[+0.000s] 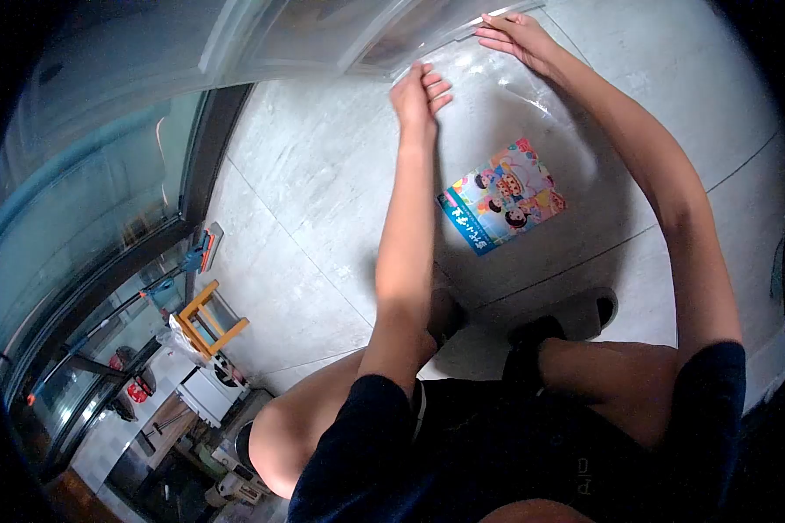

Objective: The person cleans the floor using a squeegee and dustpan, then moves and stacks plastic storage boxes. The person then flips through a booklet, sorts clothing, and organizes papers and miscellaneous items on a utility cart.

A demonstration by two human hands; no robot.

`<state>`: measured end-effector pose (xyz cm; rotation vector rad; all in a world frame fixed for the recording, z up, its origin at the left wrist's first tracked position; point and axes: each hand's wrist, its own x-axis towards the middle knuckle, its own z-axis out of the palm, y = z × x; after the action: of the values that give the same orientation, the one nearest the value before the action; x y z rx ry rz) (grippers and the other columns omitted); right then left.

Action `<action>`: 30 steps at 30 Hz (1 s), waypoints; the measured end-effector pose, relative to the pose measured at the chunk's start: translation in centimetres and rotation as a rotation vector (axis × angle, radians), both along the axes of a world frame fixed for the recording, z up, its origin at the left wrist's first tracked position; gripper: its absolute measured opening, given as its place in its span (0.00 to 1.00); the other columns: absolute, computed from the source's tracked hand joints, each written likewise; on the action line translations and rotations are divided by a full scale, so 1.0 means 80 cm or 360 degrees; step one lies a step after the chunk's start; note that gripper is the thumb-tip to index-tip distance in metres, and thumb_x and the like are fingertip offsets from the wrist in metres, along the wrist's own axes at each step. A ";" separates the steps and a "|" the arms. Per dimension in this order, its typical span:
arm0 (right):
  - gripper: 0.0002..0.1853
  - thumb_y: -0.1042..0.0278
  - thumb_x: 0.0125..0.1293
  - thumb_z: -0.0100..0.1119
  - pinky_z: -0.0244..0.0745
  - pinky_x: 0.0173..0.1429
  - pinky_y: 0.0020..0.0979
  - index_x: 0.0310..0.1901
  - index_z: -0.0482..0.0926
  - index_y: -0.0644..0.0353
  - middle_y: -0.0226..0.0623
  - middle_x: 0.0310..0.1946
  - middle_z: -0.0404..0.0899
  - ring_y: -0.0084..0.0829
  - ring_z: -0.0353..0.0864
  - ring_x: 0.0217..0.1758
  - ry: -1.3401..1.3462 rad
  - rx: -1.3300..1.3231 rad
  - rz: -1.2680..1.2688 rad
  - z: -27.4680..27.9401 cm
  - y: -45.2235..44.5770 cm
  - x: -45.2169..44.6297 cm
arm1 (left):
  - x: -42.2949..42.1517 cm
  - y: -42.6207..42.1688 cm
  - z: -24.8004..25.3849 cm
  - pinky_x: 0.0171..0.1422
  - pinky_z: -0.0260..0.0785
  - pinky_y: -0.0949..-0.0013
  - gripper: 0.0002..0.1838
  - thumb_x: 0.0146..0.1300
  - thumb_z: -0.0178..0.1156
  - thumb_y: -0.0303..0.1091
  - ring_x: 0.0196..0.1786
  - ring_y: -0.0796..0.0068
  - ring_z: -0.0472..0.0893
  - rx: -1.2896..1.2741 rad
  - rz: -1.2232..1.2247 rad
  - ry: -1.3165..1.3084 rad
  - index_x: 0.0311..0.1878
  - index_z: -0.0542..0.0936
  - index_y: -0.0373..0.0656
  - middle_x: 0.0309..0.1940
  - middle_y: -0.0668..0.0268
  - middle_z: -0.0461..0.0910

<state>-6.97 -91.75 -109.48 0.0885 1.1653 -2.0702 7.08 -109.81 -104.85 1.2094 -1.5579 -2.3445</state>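
Observation:
A large clear plastic sheet spans the top of the head view, its lower edge near the floor. My left hand is at that edge, its fingers curled and closed on the plastic. Farther right, my right hand pinches the same edge between thumb and fingers. On the floor below the hands, touched by neither, lies a colourful magazine with cartoon children on its cover and a blue strip of Chinese characters.
Pale grey tiles make up the floor. A dark-framed glass door stands at left. Below it are a small wooden stool, a squeegee with an orange edge and a white cabinet. My slippered foot is near the magazine.

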 end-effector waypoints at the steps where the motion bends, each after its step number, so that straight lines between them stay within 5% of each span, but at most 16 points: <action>1: 0.15 0.66 0.66 0.57 0.79 0.55 0.25 0.45 0.73 0.70 0.43 0.46 0.77 0.29 0.79 0.51 0.0006 -0.0006 0.0007 -0.006 0.000 0.001 | 0.013 -0.013 0.000 0.20 0.74 0.71 0.14 0.65 0.56 0.39 0.20 0.75 0.76 -0.0192 0.0018 0.0009 0.36 0.75 0.35 0.25 0.63 0.76; 3: 0.16 0.65 0.66 0.57 0.78 0.56 0.25 0.47 0.73 0.71 0.45 0.48 0.76 0.30 0.79 0.51 0.0049 0.0028 -0.0027 0.007 0.004 0.018 | 0.030 -0.034 0.008 0.21 0.71 0.73 0.12 0.62 0.60 0.35 0.22 0.76 0.76 -0.0889 0.0159 -0.0163 0.39 0.76 0.33 0.25 0.63 0.78; 4: 0.16 0.65 0.67 0.56 0.78 0.56 0.25 0.48 0.72 0.71 0.47 0.50 0.76 0.30 0.79 0.52 0.0114 0.0068 -0.0049 0.018 0.005 0.022 | 0.030 -0.040 0.012 0.21 0.71 0.73 0.12 0.62 0.60 0.35 0.22 0.76 0.76 -0.0882 0.0163 -0.0157 0.39 0.76 0.33 0.25 0.63 0.78; 6: 0.17 0.65 0.67 0.55 0.77 0.57 0.26 0.49 0.71 0.72 0.49 0.51 0.75 0.31 0.78 0.53 0.0121 0.0096 -0.0125 0.023 0.002 0.032 | 0.032 -0.046 0.020 0.25 0.70 0.70 0.12 0.57 0.64 0.31 0.21 0.71 0.77 -0.1655 0.0036 0.0354 0.37 0.77 0.30 0.24 0.59 0.79; 10: 0.18 0.65 0.68 0.53 0.75 0.59 0.26 0.51 0.70 0.73 0.51 0.52 0.75 0.33 0.78 0.54 0.0079 0.0127 -0.0211 0.023 0.000 0.035 | 0.027 -0.058 0.022 0.33 0.67 0.61 0.12 0.54 0.65 0.31 0.22 0.58 0.75 -0.2045 -0.0305 0.0026 0.31 0.78 0.29 0.21 0.51 0.78; 15: 0.15 0.67 0.68 0.54 0.77 0.58 0.28 0.47 0.71 0.72 0.48 0.48 0.76 0.33 0.79 0.51 0.0097 0.0130 -0.0219 0.007 -0.015 0.027 | 0.028 -0.060 0.010 0.32 0.67 0.63 0.10 0.54 0.65 0.29 0.22 0.62 0.74 -0.2028 -0.0276 0.0073 0.33 0.78 0.31 0.21 0.53 0.78; 17: 0.16 0.65 0.67 0.47 0.78 0.36 0.27 0.53 0.70 0.63 0.37 0.42 0.74 0.27 0.74 0.34 -0.0193 0.0064 -0.0470 -0.008 -0.040 0.023 | 0.027 -0.050 0.011 0.32 0.67 0.64 0.09 0.54 0.64 0.29 0.22 0.64 0.75 -0.1967 -0.0232 0.0046 0.33 0.78 0.31 0.21 0.53 0.78; 18: 0.11 0.69 0.67 0.54 0.80 0.55 0.32 0.43 0.71 0.70 0.42 0.41 0.75 0.31 0.79 0.47 -0.0193 -0.0117 -0.0489 -0.007 -0.043 0.016 | 0.028 -0.051 0.004 0.34 0.67 0.67 0.09 0.55 0.64 0.28 0.24 0.70 0.74 -0.1868 -0.0174 0.0106 0.33 0.78 0.30 0.21 0.57 0.79; 20: 0.10 0.71 0.66 0.54 0.81 0.54 0.33 0.42 0.71 0.70 0.41 0.39 0.74 0.31 0.79 0.46 -0.0195 0.0013 -0.0493 0.001 -0.051 0.016 | 0.032 -0.046 0.002 0.36 0.65 0.74 0.07 0.56 0.62 0.26 0.27 0.80 0.71 -0.1686 -0.0116 0.0139 0.32 0.77 0.30 0.22 0.66 0.77; 23: 0.11 0.72 0.66 0.52 0.80 0.55 0.36 0.46 0.69 0.70 0.43 0.41 0.74 0.34 0.79 0.47 -0.0274 0.0338 -0.0476 0.051 -0.064 0.040 | 0.033 -0.048 -0.017 0.36 0.63 0.77 0.05 0.57 0.61 0.25 0.29 0.83 0.70 -0.1392 0.0057 0.0225 0.32 0.77 0.32 0.23 0.69 0.76; 26: 0.19 0.72 0.64 0.54 0.75 0.58 0.45 0.51 0.64 0.75 0.51 0.49 0.69 0.44 0.75 0.55 -0.0502 -0.0033 -0.0186 0.045 -0.078 0.069 | 0.031 -0.040 -0.025 0.34 0.59 0.80 0.04 0.58 0.60 0.24 0.29 0.86 0.66 -0.1215 0.0129 0.0339 0.31 0.74 0.34 0.24 0.73 0.72; 30: 0.20 0.73 0.63 0.52 0.74 0.59 0.47 0.53 0.62 0.74 0.54 0.52 0.65 0.48 0.71 0.58 -0.0621 -0.0128 -0.0364 0.043 -0.115 0.063 | 0.025 -0.032 -0.030 0.31 0.58 0.79 0.05 0.58 0.59 0.24 0.28 0.87 0.65 -0.1226 0.0253 0.0465 0.31 0.72 0.35 0.25 0.73 0.72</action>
<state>-1.94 -100.96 -106.02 0.5836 0.8623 -2.1658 9.06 -112.36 -107.26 0.7288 -1.8823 -1.4792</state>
